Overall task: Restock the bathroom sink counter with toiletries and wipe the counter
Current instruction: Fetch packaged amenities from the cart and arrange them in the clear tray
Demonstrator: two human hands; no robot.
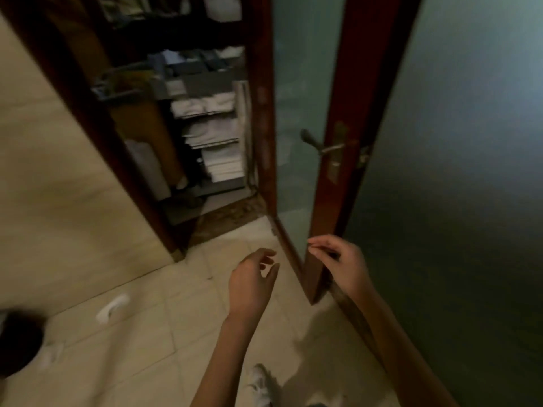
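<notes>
My left hand (252, 282) hangs over the beige floor tiles with its fingers loosely curled and apart, holding nothing. My right hand (338, 261) is a little higher, close to the lower edge of a red-framed frosted-glass door (326, 183) that stands open; its fingers are bent but nothing is in them. Through the doorway, a dark shelf unit (205, 133) holds stacks of folded white towels and other blurred supplies. No sink counter or toiletries show in this view.
A metal lever handle (316, 143) sticks out from the open door. Frosted glass (455, 171) fills the right side. A white slipper (113, 308) lies on the tiles at left, a dark round bin (17, 345) sits at the far left edge, and my white shoe (260, 383) shows below.
</notes>
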